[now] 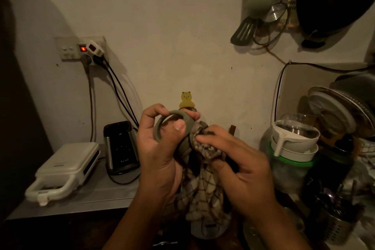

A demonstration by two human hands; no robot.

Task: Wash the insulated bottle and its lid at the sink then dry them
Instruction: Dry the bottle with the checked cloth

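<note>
Left hand [162, 148] gripping the olive bottle lid [189, 126] at centre frame, thumb lying across its loop handle. Right hand [243, 172] pinching a checked cloth [200, 191] against the lid's side, cloth hanging down between the wrists. Sandwich maker [65, 170] sitting on the desk [97, 195], lower left.

The sandwich maker [63, 170] fills the counter's [97, 199] left end. A black appliance [121, 146] stands at its back edge, cables [119, 91] trailing down behind. Bare counter runs along the front edge to the left hand [160, 152]. At the right, stacked containers [294, 144] and a utensil holder [336, 223] crowd together, a wok [332, 0] hanging above.
</note>
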